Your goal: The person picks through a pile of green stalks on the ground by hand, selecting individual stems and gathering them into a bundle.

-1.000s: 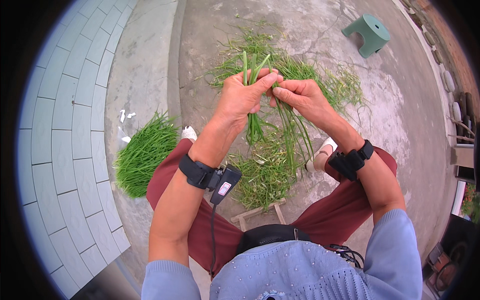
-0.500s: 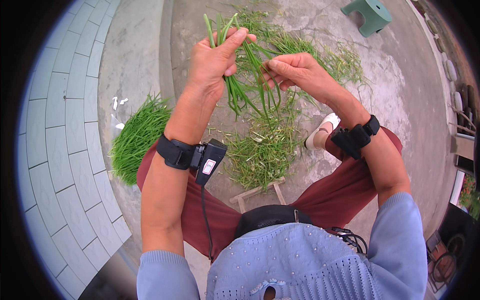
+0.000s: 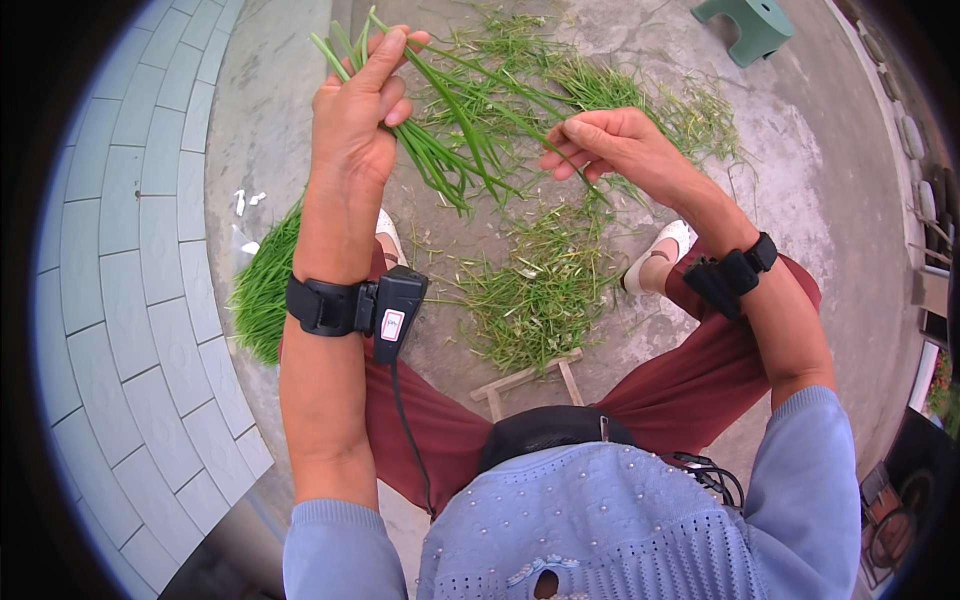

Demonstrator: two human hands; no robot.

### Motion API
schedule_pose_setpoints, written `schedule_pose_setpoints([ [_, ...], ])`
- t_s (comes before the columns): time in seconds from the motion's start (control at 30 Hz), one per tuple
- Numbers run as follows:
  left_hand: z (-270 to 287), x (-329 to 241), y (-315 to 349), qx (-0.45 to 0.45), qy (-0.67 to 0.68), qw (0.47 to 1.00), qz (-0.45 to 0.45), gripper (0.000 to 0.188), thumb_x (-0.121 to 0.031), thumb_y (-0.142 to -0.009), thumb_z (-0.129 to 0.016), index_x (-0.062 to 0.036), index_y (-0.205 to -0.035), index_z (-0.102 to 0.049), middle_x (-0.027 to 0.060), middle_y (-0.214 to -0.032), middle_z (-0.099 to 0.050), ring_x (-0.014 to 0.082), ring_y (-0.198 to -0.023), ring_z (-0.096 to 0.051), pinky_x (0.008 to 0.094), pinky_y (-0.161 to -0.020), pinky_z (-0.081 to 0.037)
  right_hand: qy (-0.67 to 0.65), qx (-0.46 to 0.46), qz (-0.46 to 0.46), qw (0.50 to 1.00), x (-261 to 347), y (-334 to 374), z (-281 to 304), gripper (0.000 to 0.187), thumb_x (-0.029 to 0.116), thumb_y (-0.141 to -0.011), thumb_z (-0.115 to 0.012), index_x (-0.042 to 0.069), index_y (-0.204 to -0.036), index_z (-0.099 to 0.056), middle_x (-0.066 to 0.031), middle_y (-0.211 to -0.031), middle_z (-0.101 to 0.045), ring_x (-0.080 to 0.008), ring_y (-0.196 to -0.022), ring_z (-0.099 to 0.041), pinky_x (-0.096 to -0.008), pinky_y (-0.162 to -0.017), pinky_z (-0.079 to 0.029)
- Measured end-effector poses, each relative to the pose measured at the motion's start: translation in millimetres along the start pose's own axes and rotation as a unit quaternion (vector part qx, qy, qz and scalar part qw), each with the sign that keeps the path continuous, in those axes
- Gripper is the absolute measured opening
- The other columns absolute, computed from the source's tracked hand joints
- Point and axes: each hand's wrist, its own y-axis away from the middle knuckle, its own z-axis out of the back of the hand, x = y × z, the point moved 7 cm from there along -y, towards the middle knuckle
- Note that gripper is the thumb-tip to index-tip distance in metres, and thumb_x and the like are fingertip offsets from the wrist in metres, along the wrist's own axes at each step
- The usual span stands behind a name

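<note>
My left hand (image 3: pixel 360 110) is closed around a small bunch of garlic chives (image 3: pixel 430 160), pale stem ends poking up past the thumb and green leaves hanging to the right. Thumb and fingertips of my right hand (image 3: pixel 615 145) pinch a long chive leaf (image 3: pixel 510 105) that stretches across from the bunch. Below the hands lies a loose heap of trimmed green and yellowish scraps (image 3: pixel 535 285). A dense, tidy pile of chives (image 3: pixel 265 285) rests on the ground at the left, partly hidden behind my left forearm.
More loose scraps (image 3: pixel 600 80) are strewn at the far side. A green plastic stool (image 3: pixel 745 30) stands at the far right. A wooden stool frame (image 3: pixel 530 378) shows between my knees. White bits (image 3: pixel 245 200) lie near the tiled strip (image 3: pixel 120 260) on the left.
My left hand has moved left with the bunch, while my right hand has shifted slightly right. The gap between them is wider, and the pinched leaf is drawn out straighter.
</note>
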Motion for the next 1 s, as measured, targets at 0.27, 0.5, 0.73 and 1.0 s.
schedule_pose_setpoints([
  [0.27, 12, -8, -4, -0.014, 0.009, 1.0, -0.018, 0.012, -0.011, -0.082, -0.064, -0.0035, -0.088, -0.058, 0.0116, -0.094, -0.064, 0.002, -0.044, -0.028, 0.0185, -0.04, -0.026, -0.045, -0.016, -0.024, 0.999, -11, 5, 7, 0.034, 0.03, -0.094, -0.042, 0.001, -0.103, -0.058, -0.0089, -0.094, -0.066, -0.0093, -0.078, -0.062, -0.0189, -0.061, -0.046],
  [0.5, 22, -10, -9, -0.043, 0.032, 0.998, -0.027, 0.018, -0.011, -0.082, -0.063, -0.0014, -0.097, -0.058, 0.0089, -0.102, -0.061, 0.003, -0.046, -0.029, 0.0181, -0.041, -0.026, -0.083, 0.002, -0.046, 0.995, -18, 7, 2, 0.032, 0.029, -0.094, -0.042, 0.002, -0.099, -0.059, -0.0071, -0.089, -0.066, -0.0067, -0.068, -0.061, -0.0166, -0.051, -0.042],
  [0.73, 36, -19, -12, -0.037, 0.076, 0.996, -0.038, 0.016, -0.011, -0.081, -0.065, -0.002, -0.092, -0.059, 0.0107, -0.098, -0.063, 0.0045, -0.047, -0.032, 0.0192, -0.042, -0.027, -0.052, 0.033, -0.072, 0.996, -28, 8, -1, 0.033, 0.029, -0.094, -0.043, 0.003, -0.095, -0.062, -0.0011, -0.077, -0.064, -0.0017, -0.061, -0.054, -0.0147, -0.049, -0.038],
  [1.0, 44, -27, -15, -0.024, 0.112, 0.992, -0.061, 0.013, -0.011, -0.086, -0.057, 0.0006, -0.093, -0.057, 0.0084, -0.093, -0.06, 0.006, -0.05, -0.033, 0.0209, -0.044, -0.029, -0.044, 0.101, -0.035, 0.993, -16, 17, -19, 0.031, 0.028, -0.094, -0.045, 0.001, -0.1, -0.06, 0.0012, -0.075, -0.062, -0.0028, -0.065, -0.053, -0.0169, -0.058, -0.043],
])
